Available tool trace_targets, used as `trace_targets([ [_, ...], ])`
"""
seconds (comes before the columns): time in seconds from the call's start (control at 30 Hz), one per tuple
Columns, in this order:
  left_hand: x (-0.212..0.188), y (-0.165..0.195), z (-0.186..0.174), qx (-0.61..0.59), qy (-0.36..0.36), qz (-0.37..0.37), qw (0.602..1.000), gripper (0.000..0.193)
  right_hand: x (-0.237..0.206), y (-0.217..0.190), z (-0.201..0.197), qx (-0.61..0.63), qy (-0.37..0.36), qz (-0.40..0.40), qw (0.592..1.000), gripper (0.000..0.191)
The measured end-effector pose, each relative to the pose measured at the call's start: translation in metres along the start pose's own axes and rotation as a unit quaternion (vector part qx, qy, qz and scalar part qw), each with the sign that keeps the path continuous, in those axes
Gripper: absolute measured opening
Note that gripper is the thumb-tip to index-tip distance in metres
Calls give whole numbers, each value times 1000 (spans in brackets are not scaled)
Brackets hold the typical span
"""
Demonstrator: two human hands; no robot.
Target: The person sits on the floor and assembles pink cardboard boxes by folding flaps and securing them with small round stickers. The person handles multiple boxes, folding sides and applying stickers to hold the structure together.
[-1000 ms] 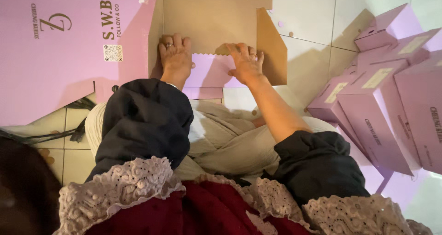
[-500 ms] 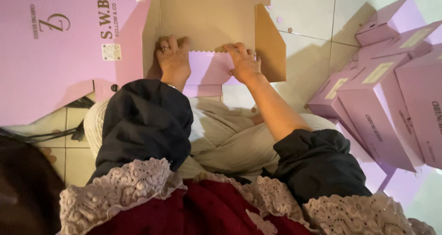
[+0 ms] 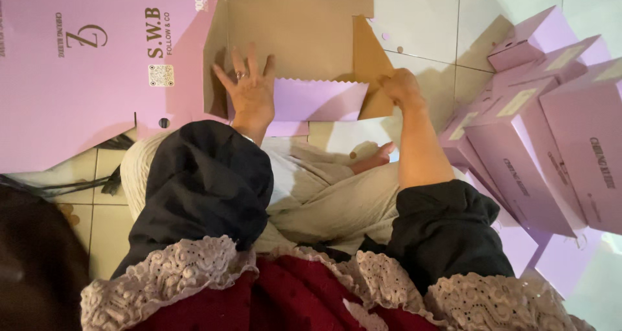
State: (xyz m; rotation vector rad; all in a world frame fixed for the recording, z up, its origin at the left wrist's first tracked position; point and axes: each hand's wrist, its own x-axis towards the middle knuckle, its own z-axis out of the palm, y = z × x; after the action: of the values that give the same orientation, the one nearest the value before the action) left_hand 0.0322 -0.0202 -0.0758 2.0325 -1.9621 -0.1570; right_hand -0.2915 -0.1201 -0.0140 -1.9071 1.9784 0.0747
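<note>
The box blank (image 3: 304, 39), a flat sheet of cardboard that is lilac outside and brown inside, lies on the tiled floor (image 3: 421, 26) just beyond the person's knees, partly folded up. Nearest the camera are a dark red garment with lace trim (image 3: 188, 272) and two dark sleeves (image 3: 201, 175), then light trousers (image 3: 324, 195) of someone sitting on the floor.

Beyond the knees, the left hand (image 3: 249, 88) is spread wide, fingers fanned, palm pressed flat on the brown inside of the blank beside the zigzag-edged lilac flap (image 3: 317, 99). It grips nothing; it seems to pin the sheet down so the fold stays put. A ring shows on one finger.

The right hand (image 3: 400, 88) is curled shut over the right end of that flap, where a brown side panel (image 3: 370, 65) stands up. The fingers appear clamped on the panel's edge, likely to hold it upright against the flap, though the exact pinch is hidden behind the knuckles. The two hands sit well apart, one at each end of the flap.

To the left, another lilac sheet (image 3: 71, 78) lies flat. To the right, finished lilac boxes (image 3: 544, 136) are stacked near the leg.
</note>
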Motion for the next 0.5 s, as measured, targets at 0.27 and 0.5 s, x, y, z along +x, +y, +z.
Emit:
trace_targets([
  [0.27, 16, -3, -62, -50, 228, 21, 972, 57, -55, -98, 48, 565, -204, 50, 798, 22],
  [0.5, -24, 49, -131, -119, 71, 162, 977, 82, -112, -150, 72, 661, -308, -7, 684, 32],
])
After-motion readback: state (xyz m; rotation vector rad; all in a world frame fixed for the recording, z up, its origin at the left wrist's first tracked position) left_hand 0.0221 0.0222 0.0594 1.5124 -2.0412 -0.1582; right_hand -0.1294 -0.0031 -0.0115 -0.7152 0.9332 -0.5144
